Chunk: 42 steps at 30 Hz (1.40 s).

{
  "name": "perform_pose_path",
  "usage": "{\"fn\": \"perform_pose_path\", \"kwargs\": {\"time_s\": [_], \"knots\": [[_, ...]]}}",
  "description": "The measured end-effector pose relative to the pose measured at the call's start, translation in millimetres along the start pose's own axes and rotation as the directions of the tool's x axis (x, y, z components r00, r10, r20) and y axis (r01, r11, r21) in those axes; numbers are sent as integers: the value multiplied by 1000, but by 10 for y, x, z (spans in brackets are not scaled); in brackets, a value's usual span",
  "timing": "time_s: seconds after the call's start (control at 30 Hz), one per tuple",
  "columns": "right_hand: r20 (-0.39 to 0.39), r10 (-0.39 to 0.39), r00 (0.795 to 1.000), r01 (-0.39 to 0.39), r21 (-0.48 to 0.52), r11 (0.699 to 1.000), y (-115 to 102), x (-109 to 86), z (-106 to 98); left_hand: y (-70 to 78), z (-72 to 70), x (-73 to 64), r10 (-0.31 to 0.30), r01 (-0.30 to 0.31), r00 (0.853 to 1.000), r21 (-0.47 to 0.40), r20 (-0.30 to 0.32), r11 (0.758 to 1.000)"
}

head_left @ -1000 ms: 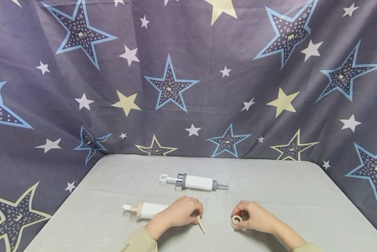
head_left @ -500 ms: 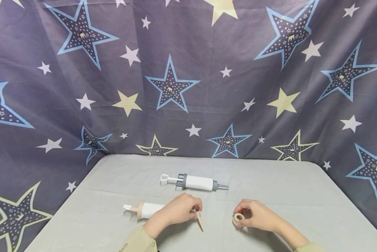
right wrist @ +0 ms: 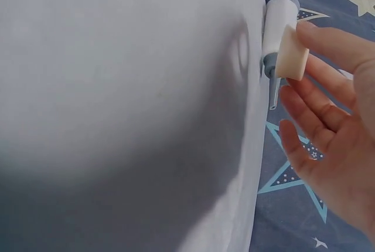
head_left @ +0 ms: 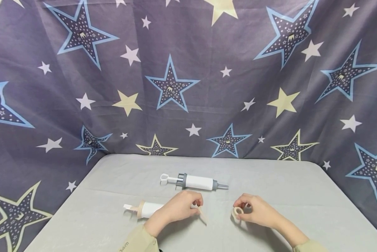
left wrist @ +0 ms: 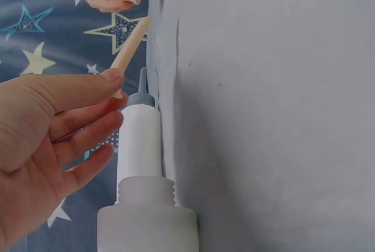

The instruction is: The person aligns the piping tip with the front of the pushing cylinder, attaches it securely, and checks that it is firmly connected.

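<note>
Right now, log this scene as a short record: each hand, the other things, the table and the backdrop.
Left hand: pinches a slim beige piece
Right hand: pinches a beige ring
Near syringe: white and beige, partly hidden behind the left hand in the head view
Far syringe: white and grey, lying on its side
Table: light grey cover
Backdrop: dark cloth patterned with stars

Table (head_left: 280,182): pale grey cover, rounded far corners, faint creases. Directly on it, two white-barrelled syringe-type tools lying flat, apart: dark-grey-ended tool (head_left: 198,182) farther back, beige-collared tool (head_left: 152,210) nearer and further left, partly hidden.
</note>
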State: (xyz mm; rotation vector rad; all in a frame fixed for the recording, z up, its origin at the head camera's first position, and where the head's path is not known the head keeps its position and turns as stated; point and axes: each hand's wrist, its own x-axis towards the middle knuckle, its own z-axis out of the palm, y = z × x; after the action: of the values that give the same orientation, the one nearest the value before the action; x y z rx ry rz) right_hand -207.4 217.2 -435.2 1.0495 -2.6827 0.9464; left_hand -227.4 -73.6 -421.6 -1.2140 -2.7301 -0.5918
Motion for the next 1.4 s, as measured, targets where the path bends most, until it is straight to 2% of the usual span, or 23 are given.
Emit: {"fn": "perform_pose_path", "kwargs": {"time_s": [0.23,0.83,1.03,1.2,1.4], "knots": [[-63,-11,998,10,-17,1000,-39,53,-58,10,-63,74,-6,6,997,5,-73,1000],[-172,26,985,-30,-21,999,-82,172,-87,46,-155,157,-80,69,985,-75,-153,995],[-193,27,981,-26,8,1000,-114,207,-68,57,-154,171,-132,110,971,-119,-198,987],[-218,43,975,-35,44,998,-132,242,-49,67,-131,198,-141,107,958,-144,-251,984],[-249,66,966,-41,106,994,-158,280,-35,90,-126,219,-174,118,943,-203,-284,972]]}}
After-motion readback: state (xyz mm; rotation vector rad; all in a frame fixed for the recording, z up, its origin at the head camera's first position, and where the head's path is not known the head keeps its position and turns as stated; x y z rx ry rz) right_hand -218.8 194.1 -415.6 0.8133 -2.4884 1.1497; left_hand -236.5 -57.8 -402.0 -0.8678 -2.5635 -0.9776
